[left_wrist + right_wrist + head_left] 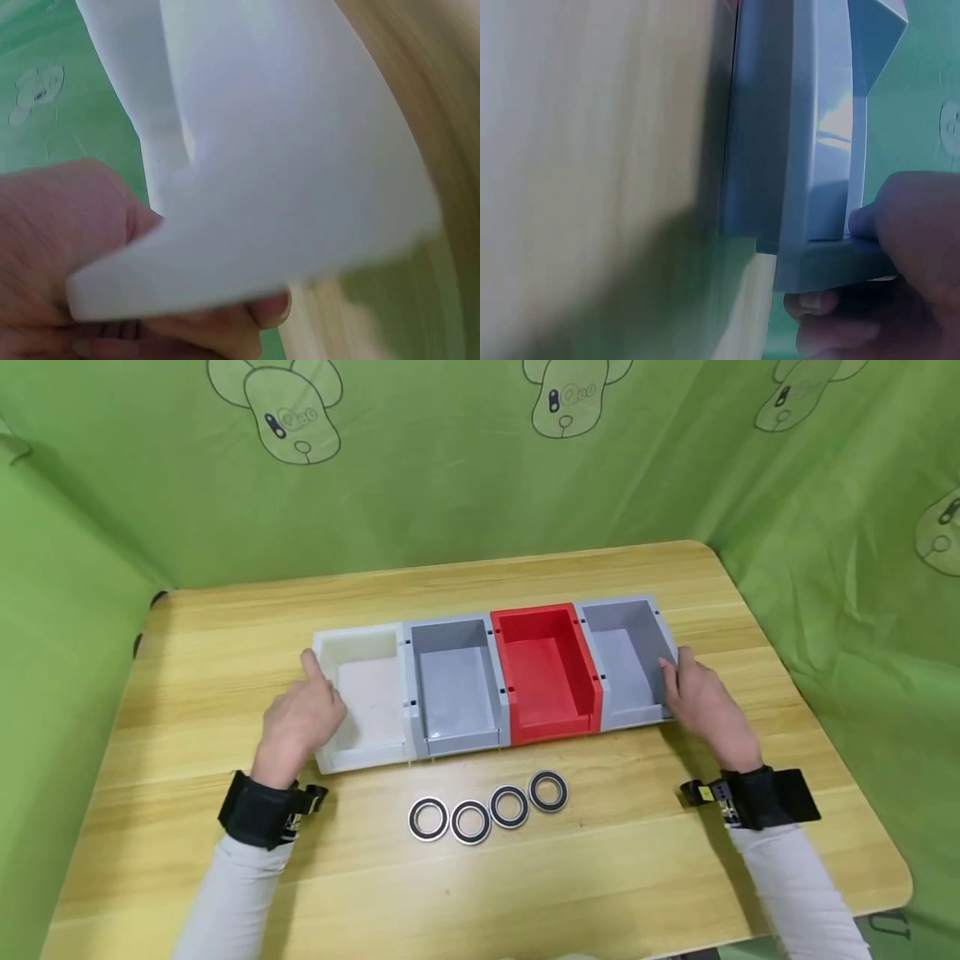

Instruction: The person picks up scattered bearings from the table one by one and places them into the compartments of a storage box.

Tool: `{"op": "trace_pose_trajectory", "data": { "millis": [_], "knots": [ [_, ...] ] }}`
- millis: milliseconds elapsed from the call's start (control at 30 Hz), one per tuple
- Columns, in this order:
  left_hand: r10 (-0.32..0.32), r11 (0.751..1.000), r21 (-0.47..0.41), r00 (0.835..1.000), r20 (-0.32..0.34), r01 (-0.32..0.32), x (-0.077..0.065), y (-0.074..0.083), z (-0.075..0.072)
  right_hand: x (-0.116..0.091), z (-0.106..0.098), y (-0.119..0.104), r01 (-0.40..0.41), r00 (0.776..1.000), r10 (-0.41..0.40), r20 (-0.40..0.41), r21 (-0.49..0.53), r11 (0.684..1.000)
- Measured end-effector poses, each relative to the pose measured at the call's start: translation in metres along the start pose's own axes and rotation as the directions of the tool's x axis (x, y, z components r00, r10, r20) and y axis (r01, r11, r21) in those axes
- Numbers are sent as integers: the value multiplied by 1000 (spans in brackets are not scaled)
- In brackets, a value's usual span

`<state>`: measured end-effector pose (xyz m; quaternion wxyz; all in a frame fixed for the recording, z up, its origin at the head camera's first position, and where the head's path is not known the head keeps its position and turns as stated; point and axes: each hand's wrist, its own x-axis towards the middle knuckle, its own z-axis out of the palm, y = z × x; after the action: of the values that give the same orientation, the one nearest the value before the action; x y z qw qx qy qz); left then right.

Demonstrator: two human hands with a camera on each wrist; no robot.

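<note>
Bin row [498, 668], head view: 4 open-top bins side by side, over a wood-look table [637, 860]; can't tell if the base sits fully flat. Long axis runs L to R, R end a bit farther from the wearer; low fronts face the wearer. Red bin [558, 727] is 3rd from L. L of it: mid gray bin [462, 744], then white bin [365, 757]. R of it: end gray bin [636, 718]. L hand [302, 714] grips the white bin's outer side; R hand [701, 697] grips the end gray bin's outer side. 4 ring bearings [493, 807] lie close together on the red bin's near side, trailing off to its L, btwn row & wearer. Green cloth [450, 502] hangs beyond the red bin's far side.

L wrist view: white bin, blurred, fills most of it; L hand pinches its wall, fingertips showing below.

R wrist view: end gray bin w/ R thumb over the rim, fingers outside.
</note>
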<state>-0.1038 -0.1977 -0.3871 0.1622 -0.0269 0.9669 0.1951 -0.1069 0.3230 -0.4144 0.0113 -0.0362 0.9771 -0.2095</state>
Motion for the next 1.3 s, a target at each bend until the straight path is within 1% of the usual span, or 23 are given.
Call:
{"op": "trace_pose_trajectory", "data": {
  "millis": [167,300,433,500,567,600,667,733,800,833,900,967,1000,1033,1100,1233,1300],
  "knots": [
    [-14,1000,4,998,-57,14,-11,-22,-4,-10,11,-19,38,999,-37,-17,9,999],
    [-23,1000,-1,996,-82,23,-21,-37,-6,-14,17,-31,51,999,-51,2,43,998],
    [-35,999,-12,993,-111,34,-26,-46,-7,-13,18,-40,49,998,-51,26,63,997],
    [-33,999,-19,992,-126,31,-27,-47,-6,-13,16,-43,24,1000,-25,20,51,998],
    [-28,999,-23,990,-136,25,-27,-47,-6,-16,11,-45,-7,1000,8,-18,24,1000],
    [-24,999,-24,990,-140,21,-27,-47,-5,-18,9,-47,-18,998,19,-52,13,1000],
    [-19,1000,-27,990,-143,15,-26,-45,-5,-23,4,-51,-17,988,15,-155,-8,1000],
    [-17,1000,-26,989,-145,14,-25,-44,-4,-29,-1,-57,34,965,-39,-261,-24,999],
    [-17,1000,-22,989,-150,14,-24,-43,-4,-35,-4,-65,139,933,-140,-332,-26,990],
    [-19,1000,-20,988,-152,16,-24,-42,-4,-39,-4,-69,201,916,-199,-347,-31,979],
    [-20,1000,-16,988,-156,17,-24,-42,-4,-47,-3,-79,323,888,-317,-334,-39,945],
    [-23,1000,-11,987,-160,21,-24,-42,-3,-55,1,-89,431,860,-423,-285,-38,902],
    [-23,1000,-10,987,-161,22,-24,-42,-3,-60,4,-93,471,849,-465,-253,-41,881],
    [-24,1000,-9,987,-161,23,-24,-42,-3,-64,7,-98,497,842,-493,-219,-42,867],
    [-23,1000,-8,986,-164,22,-24,-42,-3,-73,13,-106,517,842,-519,-148,-50,854],
    [-19,1000,-8,985,-172,17,-23,-42,-3,-86,27,-117,497,867,-498,5,-86,863],
    [-18,1000,-9,985,-174,17,-23,-42,-3,-90,34,-119,497,868,-493,63,-111,861]
  ]
}}
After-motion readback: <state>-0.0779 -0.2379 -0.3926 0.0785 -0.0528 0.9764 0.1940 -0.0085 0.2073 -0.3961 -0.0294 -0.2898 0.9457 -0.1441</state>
